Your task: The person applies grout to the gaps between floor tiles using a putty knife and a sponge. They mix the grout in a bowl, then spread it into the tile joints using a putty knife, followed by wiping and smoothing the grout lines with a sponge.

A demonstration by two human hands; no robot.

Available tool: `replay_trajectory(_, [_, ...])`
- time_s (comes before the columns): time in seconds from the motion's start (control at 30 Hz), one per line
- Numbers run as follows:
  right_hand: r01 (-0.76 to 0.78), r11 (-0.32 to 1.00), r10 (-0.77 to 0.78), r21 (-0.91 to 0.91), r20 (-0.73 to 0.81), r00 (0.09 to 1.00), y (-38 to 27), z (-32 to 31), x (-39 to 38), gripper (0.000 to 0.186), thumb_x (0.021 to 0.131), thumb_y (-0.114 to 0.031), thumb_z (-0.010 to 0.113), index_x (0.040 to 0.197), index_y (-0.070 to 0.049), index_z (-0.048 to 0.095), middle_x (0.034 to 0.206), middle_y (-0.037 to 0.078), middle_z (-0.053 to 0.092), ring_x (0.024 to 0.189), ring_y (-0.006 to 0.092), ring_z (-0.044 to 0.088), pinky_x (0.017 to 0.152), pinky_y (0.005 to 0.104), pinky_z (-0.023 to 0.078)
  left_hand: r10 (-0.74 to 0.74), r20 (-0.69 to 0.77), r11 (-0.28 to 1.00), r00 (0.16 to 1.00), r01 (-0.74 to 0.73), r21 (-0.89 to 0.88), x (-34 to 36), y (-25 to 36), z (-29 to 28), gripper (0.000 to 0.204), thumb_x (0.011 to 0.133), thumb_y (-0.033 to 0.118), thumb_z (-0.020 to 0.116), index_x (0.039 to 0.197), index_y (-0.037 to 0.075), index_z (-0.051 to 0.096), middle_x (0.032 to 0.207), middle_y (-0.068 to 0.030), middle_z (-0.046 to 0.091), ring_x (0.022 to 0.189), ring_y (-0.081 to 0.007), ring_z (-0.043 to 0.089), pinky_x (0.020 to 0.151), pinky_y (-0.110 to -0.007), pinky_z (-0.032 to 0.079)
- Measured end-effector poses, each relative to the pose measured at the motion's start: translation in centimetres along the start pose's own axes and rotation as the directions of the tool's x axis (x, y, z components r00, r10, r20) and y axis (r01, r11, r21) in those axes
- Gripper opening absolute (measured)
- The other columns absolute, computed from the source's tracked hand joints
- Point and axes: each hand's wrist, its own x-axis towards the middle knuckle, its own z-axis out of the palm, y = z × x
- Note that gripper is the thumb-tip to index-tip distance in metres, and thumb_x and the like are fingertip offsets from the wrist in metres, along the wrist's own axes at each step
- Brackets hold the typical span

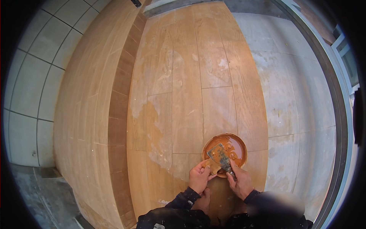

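Looks like mid-job, paste ready and being handled at the bowl (246, 152). Bowl sits on the wood-look floor tiles (187, 114) right in front of the person, toward the right side of that strip; orange-brown paste (230, 155) inside, partly glossy, so a fair amount seems unused. Right hand (241, 183) has its fingers wrapped round the handle of a scraper (218, 152), blade tilted over the bowl and smeared with paste over dark stains. Left hand (199, 178) pinches a small flat tan piece (212, 166) between thumb and fingers at the bowl's near-left edge; blade and piece are very close, can't tell if they touch. Done, as far as shows: tiles are down on the floor strip, on the raised step (89, 95) to the left and on the pale grey section (282, 95) to the right. Left, my read: apply what's in the bowl, then clean up. Joints show as thin dark lines; too fine from here to call filled or unfilled. Whitish haze (160, 129) lies patchy on the wood-look strip, with brownish smears on the grey section, so surface cleaning looks outstanding. Neither tool is on a joint.
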Motion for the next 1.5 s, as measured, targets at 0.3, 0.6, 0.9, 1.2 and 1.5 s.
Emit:
replay_trajectory(0.3, [0.067,0.998,-0.066,0.020,-0.051,0.996,1.1,-1.4,0.5,0.058,0.091,-0.007,0.070,0.145,0.003,0.052,0.119,0.028,0.070,0.103,0.0423,0.071,0.087,0.0455,0.058,-0.037,0.055,0.998,0.998,0.034,0.048,0.2,1.7,0.5,0.040,0.109,0.006,0.049,0.147,-0.008,0.046,0.126,-0.0163,0.068,0.110,-0.0212,0.071,0.092,-0.036,0.065])
replay_trajectory(0.6, [0.048,0.999,-0.050,0.024,0.077,0.996,1.5,-2.2,0.7,0.059,0.095,-0.015,0.067,0.149,0.000,0.048,0.105,0.021,0.072,0.086,0.0394,0.070,0.073,0.0474,0.056,-0.065,0.049,0.988,0.997,0.057,0.142,0.2,2.9,-0.3,0.039,0.109,0.008,0.050,0.145,-0.006,0.050,0.123,-0.0139,0.069,0.109,-0.0190,0.070,0.091,-0.035,0.065])
replay_trajectory(0.9, [0.053,0.987,-0.064,0.149,0.072,0.995,0.7,-5.4,2.5,0.054,0.096,-0.016,0.065,0.147,-0.003,0.052,0.108,0.022,0.072,0.091,0.0397,0.071,0.077,0.0454,0.057,0.431,0.289,0.459,0.855,-0.483,0.746,-0.1,4.4,-1.3,0.037,0.087,-0.006,0.075,0.122,0.001,0.066,0.110,-0.0107,0.074,0.104,-0.0231,0.072,0.083,-0.031,0.060])
replay_trajectory(1.2, [0.017,0.999,-0.007,-0.049,0.203,0.979,-0.9,-6.3,2.3,0.043,0.098,-0.020,0.061,0.139,-0.005,0.058,0.096,0.019,0.074,0.079,0.0385,0.071,0.072,0.0479,0.057,0.557,0.582,-0.039,0.593,-0.682,0.731,0.0,5.4,-1.1,0.030,0.070,-0.008,0.078,0.096,0.007,0.078,0.093,-0.0082,0.073,0.092,-0.0267,0.071,0.078,-0.035,0.058])
replay_trajectory(1.5, [0.068,0.997,-0.076,0.047,0.191,0.979,-1.8,-5.3,2.0,0.038,0.094,-0.008,0.065,0.130,0.001,0.059,0.090,0.020,0.071,0.074,0.0387,0.070,0.065,0.0478,0.055,0.506,0.568,-0.011,0.649,-0.653,0.757,-0.6,5.9,-1.5,0.029,0.073,-0.006,0.075,0.097,0.008,0.079,0.093,-0.0066,0.075,0.090,-0.0259,0.072,0.083,-0.036,0.061])
